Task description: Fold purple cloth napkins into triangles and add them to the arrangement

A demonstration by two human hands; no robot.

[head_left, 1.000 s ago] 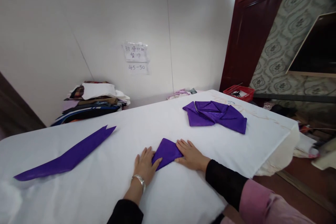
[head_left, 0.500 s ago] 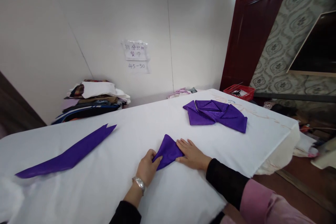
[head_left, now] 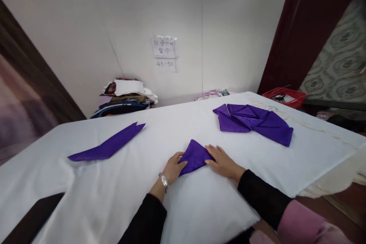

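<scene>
A purple cloth napkin (head_left: 196, 155), folded into a small triangle, lies on the white-covered table before me with its point facing away. At its left corner my left hand (head_left: 172, 167) is closed, thumb on top and the other fingers partly hidden beneath the cloth. My right hand (head_left: 224, 163) grips the right corner between its thumb and fingers. Farther back on the right rests a larger folded purple napkin (head_left: 253, 120) with several overlapping layers. Another purple napkin (head_left: 110, 145), folded into a long bent strip, lies to the left, apart from both hands.
White cloth (head_left: 183, 206) covers the table. A pile of folded clothes (head_left: 126, 97) stands beyond its far left edge, and a red basket (head_left: 297, 99) beyond the far right. A paper sign (head_left: 165, 51) hangs on the wall. A dark flat object (head_left: 37, 217) shows at lower left.
My view has turned left, so everything sits farther right in the picture. My right hand's fingers have drawn in around the napkin's right corner; the left still holds its corner.
</scene>
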